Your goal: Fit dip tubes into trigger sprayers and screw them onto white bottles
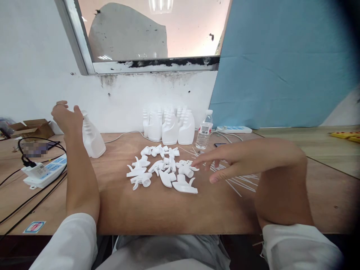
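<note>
My left hand (66,117) is raised at the left, fingers bent and apart, beside the neck of a white plastic spray bottle (92,139). The bottle has no spray head on it and stands on the table, partly behind my wrist; I see no grip on it. My right hand (229,159) hovers palm down with fingers stretched out, holding nothing. Its fingertips point at a loose pile of white trigger spray heads (165,176) in the middle of the table. Under and beyond this hand lie thin white dip tubes (243,183), scattered and partly covered by it.
Several white bottles (170,129) stand together against the wall. A clear water bottle (204,131) stands right of them. At the left are a power strip (47,172) with black cables and an open cardboard box (35,128). Another power strip (234,129) lies at the back right.
</note>
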The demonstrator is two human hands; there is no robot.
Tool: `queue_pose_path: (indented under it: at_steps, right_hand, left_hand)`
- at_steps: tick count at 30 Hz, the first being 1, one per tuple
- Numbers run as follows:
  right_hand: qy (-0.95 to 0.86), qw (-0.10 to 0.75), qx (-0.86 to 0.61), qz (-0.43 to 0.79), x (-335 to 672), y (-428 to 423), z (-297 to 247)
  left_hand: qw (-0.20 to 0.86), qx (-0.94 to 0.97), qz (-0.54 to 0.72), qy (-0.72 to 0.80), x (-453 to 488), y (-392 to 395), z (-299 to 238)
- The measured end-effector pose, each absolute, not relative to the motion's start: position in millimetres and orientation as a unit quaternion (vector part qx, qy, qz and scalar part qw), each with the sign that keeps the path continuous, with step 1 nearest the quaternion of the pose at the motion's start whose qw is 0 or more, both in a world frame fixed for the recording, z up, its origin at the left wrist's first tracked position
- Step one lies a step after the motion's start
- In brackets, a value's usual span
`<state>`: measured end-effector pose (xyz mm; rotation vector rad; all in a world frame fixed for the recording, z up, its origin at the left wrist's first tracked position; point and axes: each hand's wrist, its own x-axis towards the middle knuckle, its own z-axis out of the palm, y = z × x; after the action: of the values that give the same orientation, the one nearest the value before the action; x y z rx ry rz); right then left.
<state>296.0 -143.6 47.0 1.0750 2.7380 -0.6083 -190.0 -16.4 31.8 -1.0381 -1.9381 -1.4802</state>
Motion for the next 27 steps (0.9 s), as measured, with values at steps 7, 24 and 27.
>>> queue_pose_path:
  at_steps: [7,24,27]
  right_hand:
    - [0.866,0.113,0.421,-0.245,289.4,-93.7,39.9]
    - [0.857,0.144,0.419,-0.262,253.0,20.4,-69.1]
    - [0.861,0.148,0.421,-0.245,247.9,25.2,-79.8]
  left_hand:
    - [0.110,-0.580,-0.519,-0.618,-125.5,-22.9,46.3]
    - [-0.067,-0.903,0.056,-0.421,4.4,33.5,-68.0]
    - [-0.069,-0.896,0.058,-0.434,5.6,38.1,-74.4]
